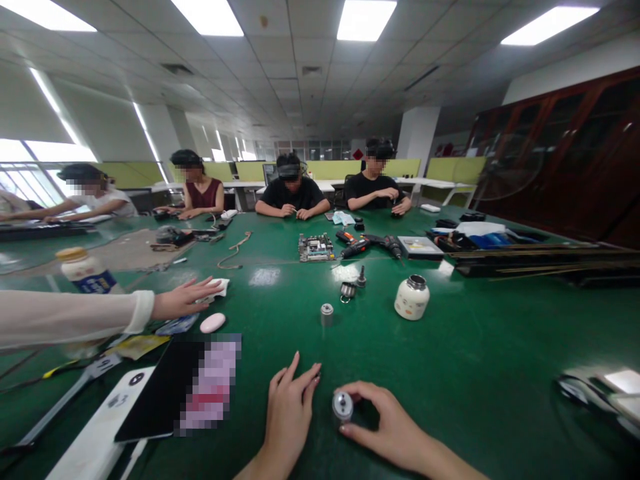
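Between the thumb and fingers of my right hand [383,423] is a small silver metal cylinder [343,405], upright on the green table [480,373], its round top with small holes facing up. My left hand [290,413] lies to the left of it, fingers spread, holding nothing. Farther forward stands a similar silver cylinder [327,314]. Beyond that are a small metal part with a ring [347,291] and a dark pointed metal part [361,277]. A cream-coloured jar [412,297] with an open top stands to their right.
Another person's sleeved arm [75,317] reaches in from the left over a white cloth [217,288]. A black tablet [160,390] and wrench [60,407] lie at left. A circuit board [317,247] and power drills [370,245] lie ahead. Several people sit across the table.
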Available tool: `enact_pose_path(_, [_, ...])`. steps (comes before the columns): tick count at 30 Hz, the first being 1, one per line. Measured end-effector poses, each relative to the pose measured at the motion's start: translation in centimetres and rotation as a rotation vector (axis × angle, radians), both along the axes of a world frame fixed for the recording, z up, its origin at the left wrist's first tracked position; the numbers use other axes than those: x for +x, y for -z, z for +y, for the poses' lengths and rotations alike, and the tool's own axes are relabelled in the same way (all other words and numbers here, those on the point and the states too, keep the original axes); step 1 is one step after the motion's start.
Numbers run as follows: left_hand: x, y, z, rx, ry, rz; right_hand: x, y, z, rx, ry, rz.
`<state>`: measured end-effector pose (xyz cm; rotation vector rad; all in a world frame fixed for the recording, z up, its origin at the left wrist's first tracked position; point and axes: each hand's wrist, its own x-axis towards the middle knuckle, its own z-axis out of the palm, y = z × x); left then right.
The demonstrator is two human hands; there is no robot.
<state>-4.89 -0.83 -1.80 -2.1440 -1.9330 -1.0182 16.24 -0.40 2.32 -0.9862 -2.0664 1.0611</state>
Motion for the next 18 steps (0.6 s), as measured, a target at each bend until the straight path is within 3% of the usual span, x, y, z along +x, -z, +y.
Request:
enact_pose_path(7, [0.4, -1.7, -0.1, -0.012, 0.033, -0.071, 0.0, 0.4, 0.0, 0.020, -0.002, -0.005])
enact_pose_path(13, [0.3, -2.0, 0.3, 0.061, 0.084, -0.113, 0.0, 0.2, 0.0, 0.022, 0.000, -0.013])
enact_pose_path(18, [0.9, -2.3, -0.4, 0.194, 0.249, -0.182, 0.0, 0.1, 0.0, 0.028, 0.009, -0.017])
